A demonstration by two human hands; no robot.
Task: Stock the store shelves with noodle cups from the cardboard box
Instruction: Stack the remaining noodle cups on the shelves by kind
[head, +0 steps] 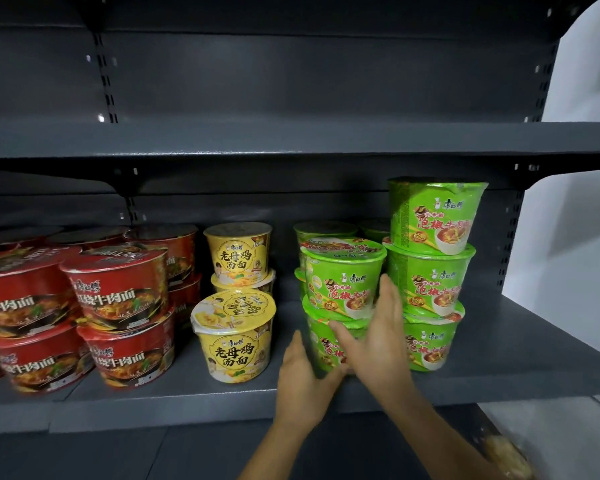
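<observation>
Green noodle cups fill the right side of the middle shelf (187,393). A front stack has a lower green cup (323,355) with an upper green cup (340,278) on it. My left hand (302,379) touches the lower cup's left side with its fingers pointing up. My right hand (381,341) lies flat across the front of that stack, fingers straight. To the right stands a taller stack of three green cups (430,282). No cardboard box is in view.
Yellow cups (236,341) stand left of the green ones, with more behind (238,251). Red cups (118,296) are stacked two high at the far left. The upper shelf (291,140) is bare. A white wall is at the right, and a blurred object (506,455) sits at the lower right.
</observation>
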